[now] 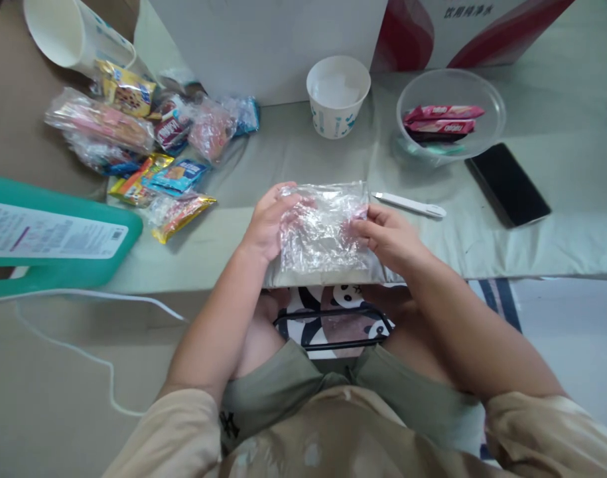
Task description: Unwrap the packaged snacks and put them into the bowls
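A clear, crinkled plastic bag (326, 239) lies at the front edge of the cloth-covered surface, between both hands. My left hand (270, 222) grips its left side, with the thumb on top and some fingers behind the film. At the right side, my right hand (387, 236) pinches the bag between thumb and fingers. The bag looks flat, and I make out nothing inside it. Just right of the bag, close to my right fingers, lies a white utility knife or tweezer-like tool (410, 204); its exact kind is unclear.
Several wrapped snacks (178, 176) are piled at the left, near a tipped paper bucket (79, 40) and a green container (84, 229). A paper cup (337, 99) stands before a white box (273, 46). At right are a clear bowl (452, 149) with pink-wrapped snacks and a phone (509, 186).
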Motion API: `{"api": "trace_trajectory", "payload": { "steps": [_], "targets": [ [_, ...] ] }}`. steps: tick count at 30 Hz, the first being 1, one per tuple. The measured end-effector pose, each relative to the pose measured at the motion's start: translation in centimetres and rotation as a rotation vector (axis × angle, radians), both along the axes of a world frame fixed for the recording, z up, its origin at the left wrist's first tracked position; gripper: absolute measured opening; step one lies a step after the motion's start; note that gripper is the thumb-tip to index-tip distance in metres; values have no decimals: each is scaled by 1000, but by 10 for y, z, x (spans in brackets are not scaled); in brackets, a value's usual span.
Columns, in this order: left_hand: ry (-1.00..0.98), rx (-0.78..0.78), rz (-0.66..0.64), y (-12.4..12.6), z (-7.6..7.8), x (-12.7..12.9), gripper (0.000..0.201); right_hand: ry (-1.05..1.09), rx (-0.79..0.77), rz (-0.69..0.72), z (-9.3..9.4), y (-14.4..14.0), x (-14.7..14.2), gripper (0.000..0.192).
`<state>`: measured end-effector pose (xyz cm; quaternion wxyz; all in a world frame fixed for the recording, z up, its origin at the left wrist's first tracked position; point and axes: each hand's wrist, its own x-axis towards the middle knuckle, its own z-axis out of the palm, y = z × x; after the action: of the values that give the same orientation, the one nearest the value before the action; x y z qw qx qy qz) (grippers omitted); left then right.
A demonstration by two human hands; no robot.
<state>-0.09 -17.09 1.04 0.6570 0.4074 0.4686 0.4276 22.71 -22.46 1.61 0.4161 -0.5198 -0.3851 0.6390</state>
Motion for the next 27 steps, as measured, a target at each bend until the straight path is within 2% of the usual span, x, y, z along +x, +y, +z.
{"api": "trace_trajectory", "payload": {
  "steps": [4,6,9,13,15,18,23,25,27],
  "targets": [
    [-97,-130,-193,-5,-2,2,34,47,40,-101,-9,6,3,36],
    [-62,-166,-170,-8,-3,6,30,64,9,-91,-10,7,5,43],
    [-42,-125,-115,-9,-2,9,28,-22,-19,-45,-8,4,3,47],
    [32,-155,-240,-8,3,7,38,-97,63,-113,-3,3,2,39],
    [107,-171,-253,-7,4,7,36,-113,73,-94,-2,6,4,39],
    [117,-96,-198,-3,5,8,30,-182,147,-52,-4,10,8,33],
    [-30,-79,-241,4,6,7,25,-155,307,-210,-6,14,15,12],
    [-53,-51,-231,6,6,5,18,-99,302,-181,-5,13,17,11],
    [-62,41,-219,7,6,4,22,-53,308,-112,-5,12,19,17]
  ]
}}
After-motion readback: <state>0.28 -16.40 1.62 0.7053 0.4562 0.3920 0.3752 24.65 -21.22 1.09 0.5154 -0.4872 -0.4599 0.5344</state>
